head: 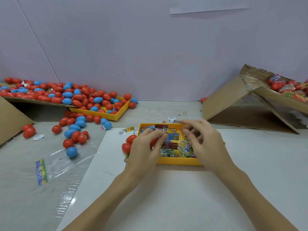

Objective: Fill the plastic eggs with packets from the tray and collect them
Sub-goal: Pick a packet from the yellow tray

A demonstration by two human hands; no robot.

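A yellow tray (176, 161) holding several small colourful packets (173, 145) lies on a white sheet in front of me. My left hand (145, 149) is at the tray's left edge and grips a red plastic egg (154, 142), which its fingers mostly hide. Over the right half of the tray hovers my right hand (202, 142), fingers spread and bent above the packets; they are blurred and I see nothing pinched in them. Two more red eggs (128, 143) lie just left of the tray.
Many red and blue eggs (75, 97) cover a cardboard flap and a second yellow tray (106, 116) at the back left, and some spill onto the table. A tilted cardboard box (250, 104) with wrapped eggs stands at the right. A clear plastic bag (66, 161) lies at the left.
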